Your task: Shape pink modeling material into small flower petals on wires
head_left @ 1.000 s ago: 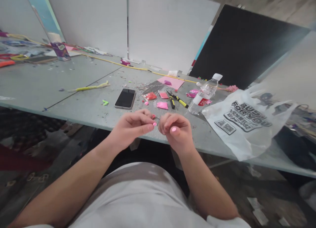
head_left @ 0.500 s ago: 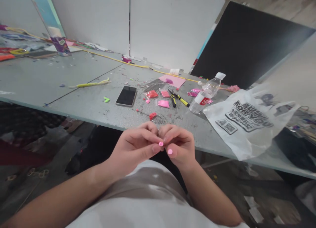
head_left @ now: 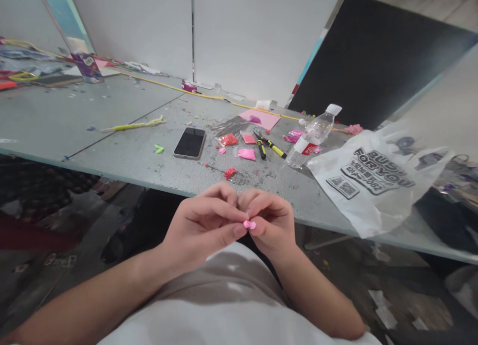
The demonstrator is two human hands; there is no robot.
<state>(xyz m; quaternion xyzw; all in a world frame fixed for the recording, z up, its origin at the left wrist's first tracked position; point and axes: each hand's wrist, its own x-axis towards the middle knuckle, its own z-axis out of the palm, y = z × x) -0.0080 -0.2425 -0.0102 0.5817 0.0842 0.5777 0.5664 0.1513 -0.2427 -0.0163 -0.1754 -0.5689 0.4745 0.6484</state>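
Observation:
My left hand [head_left: 209, 223] pinches a tiny rolled piece of pink clay [head_left: 247, 224] between thumb and fingertips, above my lap in front of the table edge. Against it, my right hand [head_left: 272, 220] presses a small flat pink clay piece [head_left: 253, 225] with its thumb. The fingers of both hands are curled and their tips meet, so part of what they hold is hidden. Just beyond them on the table lies a red clay lump [head_left: 230, 173] with a thin wire loop.
On the grey table [head_left: 149, 173] lie a phone [head_left: 189, 143], clay packets [head_left: 246, 154], yellow-black pliers [head_left: 274, 149] and a yellow-green twisted strip [head_left: 134, 126]. A plastic bottle [head_left: 311, 138] stands tilted-looking beside a white plastic bag [head_left: 368, 185] at right. Partition panels rise behind.
My right thumb has moved its flat pink piece left against the rolled piece in my left hand; the two were apart before. The view has shifted slightly.

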